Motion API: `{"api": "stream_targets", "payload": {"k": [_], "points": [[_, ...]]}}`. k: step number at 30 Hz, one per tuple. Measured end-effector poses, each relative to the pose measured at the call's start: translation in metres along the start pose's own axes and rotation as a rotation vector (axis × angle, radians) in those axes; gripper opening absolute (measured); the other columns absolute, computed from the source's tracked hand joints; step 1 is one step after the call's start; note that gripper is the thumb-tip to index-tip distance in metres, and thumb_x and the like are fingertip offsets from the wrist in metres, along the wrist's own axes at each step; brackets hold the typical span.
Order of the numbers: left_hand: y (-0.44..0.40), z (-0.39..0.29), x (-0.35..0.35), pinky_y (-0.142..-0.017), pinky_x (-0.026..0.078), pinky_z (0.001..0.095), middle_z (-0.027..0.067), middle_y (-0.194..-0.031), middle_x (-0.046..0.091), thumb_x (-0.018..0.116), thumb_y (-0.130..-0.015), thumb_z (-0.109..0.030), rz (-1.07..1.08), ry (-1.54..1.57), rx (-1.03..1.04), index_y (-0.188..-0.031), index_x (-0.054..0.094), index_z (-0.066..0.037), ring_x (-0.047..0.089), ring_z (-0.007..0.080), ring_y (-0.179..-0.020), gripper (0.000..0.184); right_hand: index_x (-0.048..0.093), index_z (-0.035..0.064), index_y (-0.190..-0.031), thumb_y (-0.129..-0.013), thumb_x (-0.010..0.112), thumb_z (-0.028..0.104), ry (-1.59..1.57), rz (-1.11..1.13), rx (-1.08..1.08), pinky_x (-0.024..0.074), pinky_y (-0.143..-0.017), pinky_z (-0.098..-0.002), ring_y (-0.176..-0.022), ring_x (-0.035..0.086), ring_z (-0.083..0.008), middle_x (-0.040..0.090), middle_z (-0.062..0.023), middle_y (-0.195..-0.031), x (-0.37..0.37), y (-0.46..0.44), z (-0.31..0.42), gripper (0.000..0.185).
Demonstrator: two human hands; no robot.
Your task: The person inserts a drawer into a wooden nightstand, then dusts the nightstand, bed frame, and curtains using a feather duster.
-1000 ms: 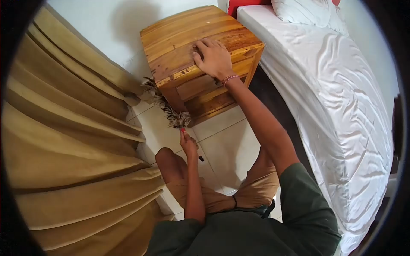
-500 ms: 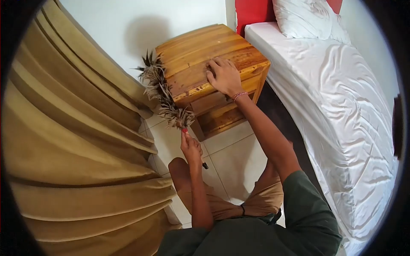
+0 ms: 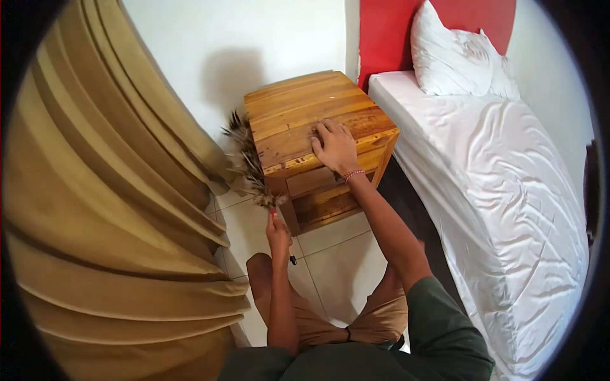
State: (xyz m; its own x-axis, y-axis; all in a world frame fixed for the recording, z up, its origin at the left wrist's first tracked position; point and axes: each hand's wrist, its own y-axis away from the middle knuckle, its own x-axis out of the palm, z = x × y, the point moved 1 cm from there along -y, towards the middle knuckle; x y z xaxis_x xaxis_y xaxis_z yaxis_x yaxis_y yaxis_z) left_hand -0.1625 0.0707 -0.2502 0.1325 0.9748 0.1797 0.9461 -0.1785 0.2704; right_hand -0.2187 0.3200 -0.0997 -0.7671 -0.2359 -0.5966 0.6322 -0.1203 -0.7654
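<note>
A feather duster with brown and grey feathers stands along the left side of a wooden nightstand. My left hand is closed around its handle, red near the feathers, with the black end showing below the fist. On the nightstand's top, near the front edge, my right hand rests with its fingers apart and holds nothing. Below that hand the nightstand has a drawer front and an open shelf. Part of the feathers is hidden behind the nightstand's left side.
Brown curtains hang at the left, close to the duster. A bed with a white sheet stands right of the nightstand, with white pillows against a red headboard. Pale floor tiles lie below.
The view has tilted up, showing more headboard and wall. The duster rose along the nightstand's left side, then dropped slightly and slipped further behind its edge. My right hand stays on the top.
</note>
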Motion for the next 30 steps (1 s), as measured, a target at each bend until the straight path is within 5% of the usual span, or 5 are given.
{"api": "stream_targets", "payload": {"k": [8, 14, 17, 22, 30], "points": [[0.03, -0.007, 0.005, -0.04, 0.025, 0.023, -0.0067, -0.059, 0.031, 0.04, -0.107, -0.035, -0.043, 0.035, 0.151, -0.152, 0.033, -0.015, 0.03, 0.0042, -0.046, 0.05, 0.063, 0.0066, -0.107, -0.088, 0.056, 0.027, 0.009, 0.033, -0.006, 0.0406, -0.102, -0.0459, -0.114, 0.057, -0.0315, 0.063, -0.0127, -0.115, 0.001, -0.002, 0.005, 0.029], [-0.023, 0.041, -0.01, -0.048, 0.036, 0.0297, -0.0023, -0.065, 0.041, 0.036, -0.107, -0.043, -0.05, -0.125, -0.067, -0.151, 0.034, -0.005, 0.038, 0.0095, -0.051, 0.058, 0.064, 0.0051, -0.108, -0.088, 0.056, 0.024, 0.032, 0.043, -0.014, 0.0434, -0.1, -0.046, -0.113, 0.058, -0.0351, 0.063, -0.0155, -0.12, 0.004, 0.001, 0.009, 0.029], [0.003, 0.013, 0.007, -0.052, 0.039, 0.0306, -0.0007, -0.067, 0.044, 0.036, -0.107, -0.044, -0.126, -0.146, 0.177, -0.15, 0.034, -0.001, 0.04, 0.0111, -0.054, 0.061, 0.064, 0.0049, -0.108, -0.089, 0.056, 0.022, 0.025, 0.047, -0.035, 0.0441, -0.098, -0.0455, -0.111, 0.058, -0.0362, 0.063, -0.0157, -0.12, 0.005, -0.001, 0.007, 0.027], [-0.046, 0.066, 0.001, -0.086, 0.048, 0.0369, 0.0213, -0.118, 0.063, 0.035, -0.107, -0.04, -0.191, -0.216, 0.141, -0.15, 0.037, -0.004, 0.063, 0.0268, -0.094, 0.056, 0.064, 0.0055, -0.11, -0.089, 0.056, 0.022, 0.037, 0.058, -0.019, 0.0458, -0.096, -0.0447, -0.111, 0.058, -0.0361, 0.063, -0.0153, -0.121, 0.006, -0.002, 0.01, 0.028], [-0.044, 0.019, -0.004, -0.094, 0.046, 0.0415, 0.0279, -0.127, 0.059, 0.036, -0.107, -0.035, -0.215, -0.283, 0.223, -0.144, 0.045, -0.002, 0.059, 0.0372, -0.117, 0.05, 0.063, 0.0059, -0.115, -0.092, 0.056, 0.021, 0.074, 0.136, -0.001, 0.0454, -0.097, -0.0443, -0.114, 0.057, -0.0358, 0.062, -0.015, -0.125, 0.011, -0.002, 0.01, 0.029]]}}
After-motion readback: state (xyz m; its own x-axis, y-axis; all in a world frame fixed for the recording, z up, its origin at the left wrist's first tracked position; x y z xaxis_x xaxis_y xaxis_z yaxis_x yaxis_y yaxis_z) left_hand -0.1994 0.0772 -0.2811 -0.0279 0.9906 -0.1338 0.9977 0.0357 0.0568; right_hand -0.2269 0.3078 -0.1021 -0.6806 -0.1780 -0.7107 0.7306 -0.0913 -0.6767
